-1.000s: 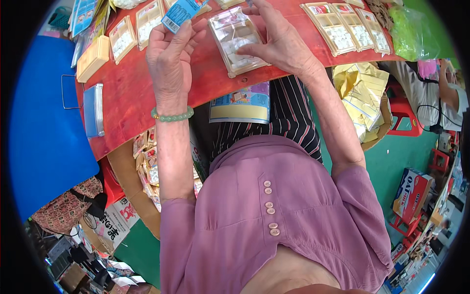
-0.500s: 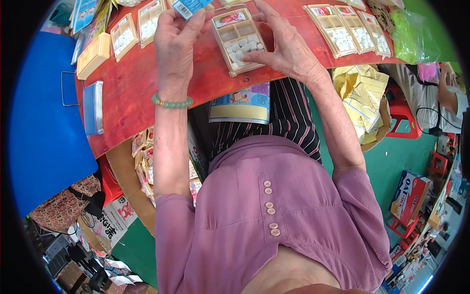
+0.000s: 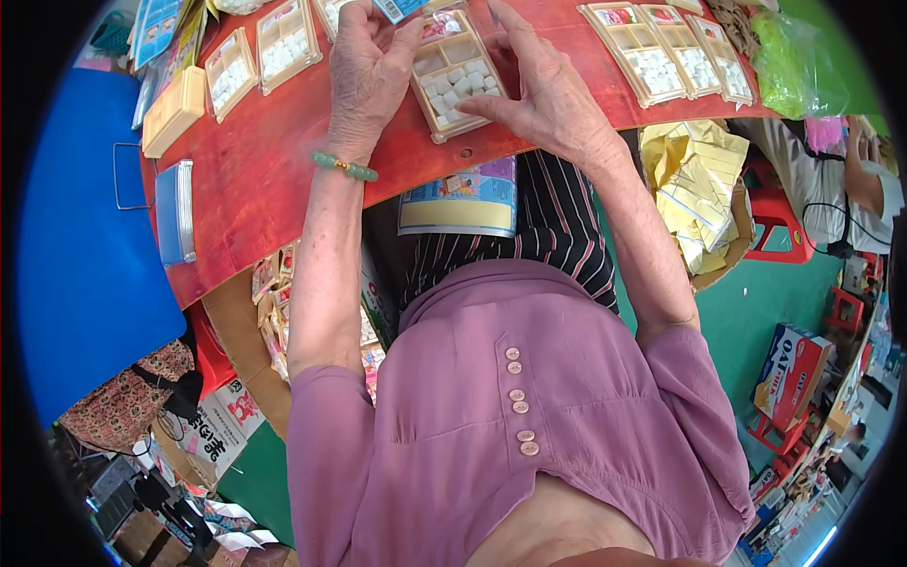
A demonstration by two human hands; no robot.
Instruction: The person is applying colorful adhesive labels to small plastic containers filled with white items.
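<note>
A pale plastic tray (image 3: 460, 93) with compartments lies in front of me on the red table. Small white pieces (image 3: 459, 89) fill its near part, and a small red-and-white picture packet (image 3: 441, 25) sits in its far part. My left hand (image 3: 371, 77), closed, pinches a blue card (image 3: 398, 8) at the tray's far left; the top of the card is cut off by the picture edge. Around the tray's right side my right hand (image 3: 546, 93) is spread open, its thumb over the white pieces and its forefinger near the far right corner.
More filled trays (image 3: 286, 49) stand left and right on the red table (image 3: 255, 180). Stacked empty-looking trays (image 3: 174, 113) and a blue-and-clear stack (image 3: 176, 213) are at the left edge. Below are a carton of packets (image 3: 236, 326) and a box of yellow paper (image 3: 697, 194).
My left hand has moved right, bringing the blue card closer over the tray's far end. My right hand keeps nearly the same place beside the tray.
</note>
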